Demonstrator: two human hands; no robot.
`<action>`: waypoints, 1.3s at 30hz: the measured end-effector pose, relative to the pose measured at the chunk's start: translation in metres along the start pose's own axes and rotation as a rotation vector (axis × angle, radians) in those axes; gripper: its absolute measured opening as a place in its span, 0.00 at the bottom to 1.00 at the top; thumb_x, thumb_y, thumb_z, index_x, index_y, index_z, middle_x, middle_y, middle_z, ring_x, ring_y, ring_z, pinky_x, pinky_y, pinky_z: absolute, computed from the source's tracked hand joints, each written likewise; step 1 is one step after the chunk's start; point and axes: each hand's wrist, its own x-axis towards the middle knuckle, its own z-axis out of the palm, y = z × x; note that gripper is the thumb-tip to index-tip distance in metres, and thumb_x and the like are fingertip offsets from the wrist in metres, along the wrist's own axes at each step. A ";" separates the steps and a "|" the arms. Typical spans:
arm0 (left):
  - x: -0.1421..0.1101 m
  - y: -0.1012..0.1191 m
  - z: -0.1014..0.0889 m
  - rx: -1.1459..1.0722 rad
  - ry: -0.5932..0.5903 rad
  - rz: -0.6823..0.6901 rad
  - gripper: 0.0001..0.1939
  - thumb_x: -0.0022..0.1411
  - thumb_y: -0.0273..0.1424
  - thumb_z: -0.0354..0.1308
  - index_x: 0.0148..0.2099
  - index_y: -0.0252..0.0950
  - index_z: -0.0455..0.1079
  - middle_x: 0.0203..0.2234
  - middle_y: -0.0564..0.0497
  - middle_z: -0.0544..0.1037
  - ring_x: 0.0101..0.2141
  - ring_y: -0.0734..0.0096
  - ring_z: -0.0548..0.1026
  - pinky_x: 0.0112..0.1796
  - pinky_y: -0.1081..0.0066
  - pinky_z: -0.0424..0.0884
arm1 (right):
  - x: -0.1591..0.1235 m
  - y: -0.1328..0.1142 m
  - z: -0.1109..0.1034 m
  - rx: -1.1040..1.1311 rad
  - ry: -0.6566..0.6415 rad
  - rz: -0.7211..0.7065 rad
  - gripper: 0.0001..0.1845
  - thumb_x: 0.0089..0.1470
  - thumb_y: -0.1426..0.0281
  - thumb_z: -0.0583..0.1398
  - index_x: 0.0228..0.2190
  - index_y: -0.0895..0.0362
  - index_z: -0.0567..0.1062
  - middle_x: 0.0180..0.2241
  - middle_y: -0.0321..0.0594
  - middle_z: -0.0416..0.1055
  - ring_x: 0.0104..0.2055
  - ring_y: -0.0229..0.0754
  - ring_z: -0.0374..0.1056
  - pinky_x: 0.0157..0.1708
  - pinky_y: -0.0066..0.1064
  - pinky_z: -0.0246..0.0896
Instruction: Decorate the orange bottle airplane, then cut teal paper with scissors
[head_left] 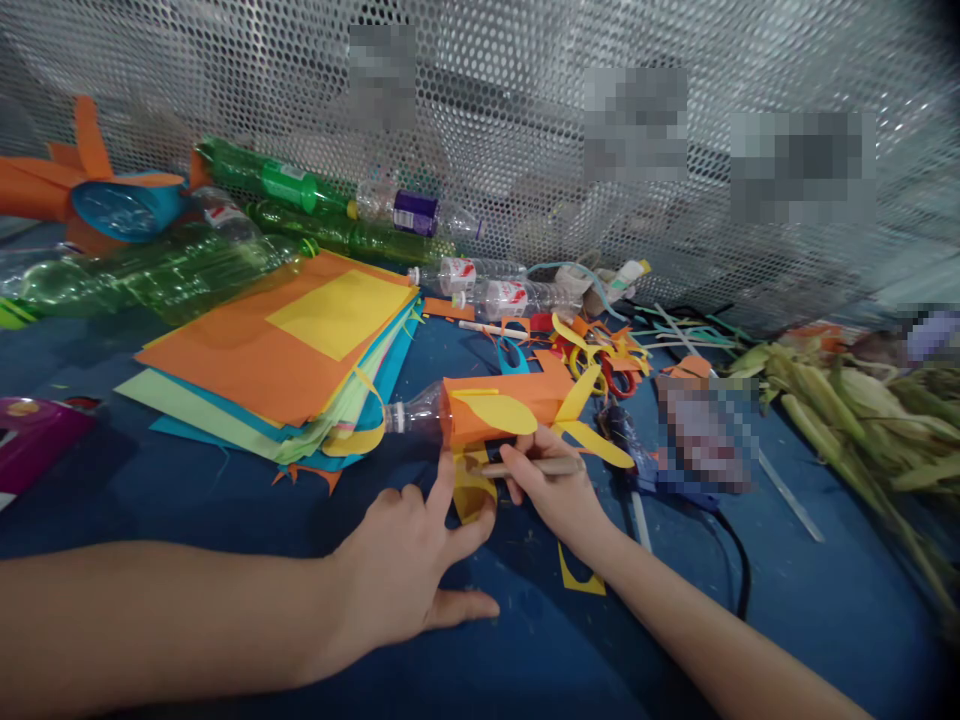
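A clear plastic bottle (422, 409) wrapped in orange paper lies on its side. Yellow paper pieces stick out at its right end, a yellow leaf-shaped piece (499, 412) rests along its body, and a curved yellow strip (358, 440) is at its neck. My left hand (409, 560) is open, fingers spread, its fingertips pressing a piece of yellow paper (471, 500) to the table just below the bottle. Closed around a pen (551, 466), my right hand (559, 495) has the tip at that yellow paper. Part of the paper is hidden by my fingers.
A stack of coloured paper (247, 350) lies left of the bottle. Green bottles (172, 265) and clear bottles (517, 297) line the back by a perforated metal screen (495, 120). Scissors and scraps (600, 355), a glue gun (645, 465) and corn husks (847, 410) are to the right.
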 end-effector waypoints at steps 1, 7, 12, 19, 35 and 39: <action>0.000 0.000 0.000 -0.002 0.003 0.002 0.35 0.57 0.60 0.34 0.62 0.52 0.49 0.58 0.30 0.55 0.30 0.54 0.73 0.28 0.57 0.68 | 0.000 0.000 0.000 0.000 -0.001 -0.001 0.14 0.54 0.67 0.57 0.20 0.54 0.61 0.10 0.26 0.62 0.13 0.32 0.58 0.18 0.23 0.53; 0.001 0.000 -0.001 0.003 0.000 0.007 0.35 0.57 0.60 0.34 0.62 0.52 0.50 0.57 0.30 0.57 0.30 0.54 0.74 0.27 0.57 0.68 | 0.000 0.000 0.000 0.003 -0.006 -0.009 0.13 0.54 0.68 0.57 0.21 0.54 0.60 0.10 0.26 0.62 0.13 0.32 0.58 0.18 0.22 0.54; 0.000 0.000 -0.001 0.012 0.008 0.009 0.35 0.57 0.60 0.34 0.62 0.51 0.50 0.56 0.29 0.57 0.29 0.53 0.74 0.27 0.57 0.68 | -0.001 -0.001 0.001 0.044 -0.030 -0.004 0.13 0.54 0.68 0.57 0.21 0.54 0.60 0.10 0.25 0.62 0.13 0.31 0.58 0.18 0.22 0.53; 0.000 0.000 0.000 0.010 0.010 0.006 0.35 0.57 0.60 0.34 0.62 0.52 0.50 0.56 0.29 0.57 0.30 0.52 0.74 0.27 0.57 0.68 | -0.001 0.002 0.002 0.029 -0.044 0.020 0.11 0.53 0.68 0.57 0.22 0.54 0.61 0.10 0.25 0.62 0.13 0.32 0.58 0.17 0.22 0.54; 0.001 -0.001 -0.001 0.020 0.008 0.006 0.36 0.57 0.61 0.34 0.62 0.52 0.50 0.57 0.29 0.57 0.29 0.54 0.74 0.26 0.58 0.68 | 0.001 0.001 0.000 0.134 0.066 -0.003 0.14 0.54 0.68 0.56 0.20 0.54 0.58 0.10 0.24 0.57 0.12 0.31 0.54 0.17 0.22 0.51; 0.001 -0.001 -0.001 0.028 0.000 0.008 0.36 0.57 0.60 0.33 0.62 0.52 0.50 0.57 0.29 0.56 0.29 0.53 0.74 0.27 0.58 0.68 | 0.003 0.006 0.000 0.164 0.102 0.009 0.13 0.53 0.69 0.56 0.21 0.53 0.57 0.10 0.22 0.53 0.11 0.30 0.50 0.14 0.21 0.46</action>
